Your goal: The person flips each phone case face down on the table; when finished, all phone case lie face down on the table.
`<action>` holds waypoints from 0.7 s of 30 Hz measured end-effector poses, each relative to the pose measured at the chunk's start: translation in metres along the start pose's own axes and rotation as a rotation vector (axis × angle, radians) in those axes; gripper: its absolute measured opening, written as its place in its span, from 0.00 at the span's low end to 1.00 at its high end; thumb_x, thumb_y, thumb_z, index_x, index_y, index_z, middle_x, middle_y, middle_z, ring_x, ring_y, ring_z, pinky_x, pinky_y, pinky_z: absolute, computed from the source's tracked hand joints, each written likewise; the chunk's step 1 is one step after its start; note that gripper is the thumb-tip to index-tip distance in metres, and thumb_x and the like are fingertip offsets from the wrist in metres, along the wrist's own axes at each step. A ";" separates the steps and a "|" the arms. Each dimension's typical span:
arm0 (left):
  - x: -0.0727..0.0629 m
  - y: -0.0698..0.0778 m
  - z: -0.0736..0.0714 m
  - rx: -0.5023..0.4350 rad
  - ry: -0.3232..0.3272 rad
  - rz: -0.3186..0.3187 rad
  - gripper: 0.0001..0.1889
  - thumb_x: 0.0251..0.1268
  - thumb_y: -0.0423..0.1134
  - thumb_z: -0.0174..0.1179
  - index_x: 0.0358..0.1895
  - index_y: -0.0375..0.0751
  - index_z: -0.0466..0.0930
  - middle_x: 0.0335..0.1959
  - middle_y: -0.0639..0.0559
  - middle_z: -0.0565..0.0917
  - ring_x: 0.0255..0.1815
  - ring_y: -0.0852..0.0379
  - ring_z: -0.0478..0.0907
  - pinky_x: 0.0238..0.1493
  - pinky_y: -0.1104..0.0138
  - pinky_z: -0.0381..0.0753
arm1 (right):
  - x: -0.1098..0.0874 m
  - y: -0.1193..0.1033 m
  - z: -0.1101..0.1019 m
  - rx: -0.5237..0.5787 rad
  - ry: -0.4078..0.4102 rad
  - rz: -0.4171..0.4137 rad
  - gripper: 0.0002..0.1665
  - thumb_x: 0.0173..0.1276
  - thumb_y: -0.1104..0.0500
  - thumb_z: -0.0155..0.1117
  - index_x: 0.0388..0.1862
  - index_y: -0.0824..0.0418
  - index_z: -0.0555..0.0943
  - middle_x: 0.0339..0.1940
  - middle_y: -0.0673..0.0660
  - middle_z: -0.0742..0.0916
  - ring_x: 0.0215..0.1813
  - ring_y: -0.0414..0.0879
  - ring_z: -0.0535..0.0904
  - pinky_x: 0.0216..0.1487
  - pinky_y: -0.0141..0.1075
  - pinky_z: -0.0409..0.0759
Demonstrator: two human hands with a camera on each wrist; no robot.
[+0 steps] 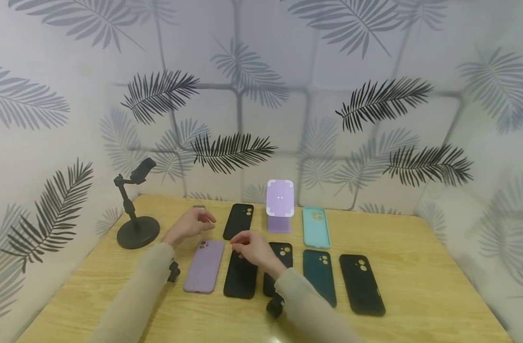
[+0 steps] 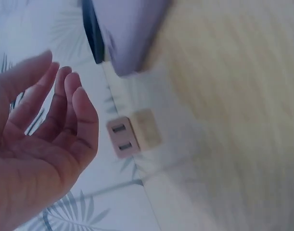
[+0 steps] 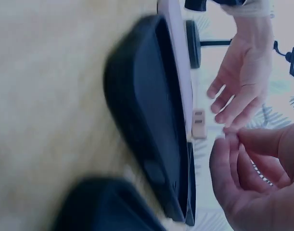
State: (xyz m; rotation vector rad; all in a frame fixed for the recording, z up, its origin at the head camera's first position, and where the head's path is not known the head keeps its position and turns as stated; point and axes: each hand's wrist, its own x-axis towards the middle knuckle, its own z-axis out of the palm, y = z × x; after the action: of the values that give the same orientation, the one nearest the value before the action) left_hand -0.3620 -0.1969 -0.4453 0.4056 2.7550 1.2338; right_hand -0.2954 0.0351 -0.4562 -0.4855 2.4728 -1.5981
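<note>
My left hand (image 1: 191, 224) is raised above the table behind the lilac phone case (image 1: 204, 267), its fingers loosely bent and nothing held. In the left wrist view, that hand (image 2: 50, 130) has its thumb apart from the fingers, beside a small pink block with two slots (image 2: 121, 137). My right hand (image 1: 254, 251) hovers over the top end of a black phone case (image 1: 240, 278), partly hiding it. Its thumb tip meets the fingertips in the right wrist view, where the hand (image 3: 260, 173) shows no object between them. The case's hollow inside (image 3: 161, 106) shows there.
Around the hands lie a black case (image 1: 238, 221), another partly under my right wrist (image 1: 282, 252), a dark teal one (image 1: 320, 276), a light turquoise one (image 1: 316, 227) and a black one (image 1: 362, 284). A lilac stand (image 1: 280, 200) stands behind; a black stand (image 1: 137, 228) is at left.
</note>
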 end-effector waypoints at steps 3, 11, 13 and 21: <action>0.003 0.009 0.003 -0.043 0.007 -0.003 0.13 0.67 0.33 0.61 0.50 0.30 0.81 0.45 0.40 0.84 0.43 0.50 0.82 0.42 0.60 0.84 | 0.005 0.001 -0.009 -0.086 0.051 -0.014 0.09 0.70 0.65 0.61 0.45 0.66 0.85 0.39 0.59 0.88 0.32 0.44 0.80 0.32 0.33 0.80; 0.010 0.020 0.017 -0.106 -0.031 -0.049 0.15 0.66 0.25 0.56 0.54 0.24 0.77 0.52 0.30 0.81 0.49 0.42 0.82 0.49 0.56 0.85 | 0.016 0.012 -0.025 -0.189 0.078 0.002 0.13 0.69 0.70 0.58 0.48 0.68 0.84 0.46 0.63 0.88 0.43 0.51 0.83 0.38 0.36 0.82; 0.010 0.021 0.021 -0.102 -0.045 -0.059 0.16 0.65 0.25 0.56 0.55 0.23 0.76 0.54 0.28 0.79 0.50 0.40 0.82 0.49 0.56 0.85 | 0.019 0.016 -0.027 -0.194 0.080 0.014 0.14 0.69 0.70 0.57 0.49 0.69 0.84 0.48 0.64 0.87 0.47 0.54 0.83 0.41 0.39 0.84; 0.016 0.025 0.028 -0.068 -0.081 -0.155 0.20 0.63 0.25 0.56 0.59 0.28 0.76 0.57 0.34 0.79 0.56 0.42 0.79 0.54 0.55 0.82 | 0.034 0.031 -0.033 -0.170 0.056 0.063 0.18 0.66 0.73 0.54 0.52 0.68 0.83 0.53 0.64 0.86 0.58 0.56 0.80 0.56 0.45 0.82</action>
State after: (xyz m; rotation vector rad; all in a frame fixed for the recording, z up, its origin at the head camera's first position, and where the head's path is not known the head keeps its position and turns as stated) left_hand -0.3674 -0.1563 -0.4456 0.2261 2.6127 1.2402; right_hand -0.3429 0.0630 -0.4686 -0.3851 2.6516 -1.4044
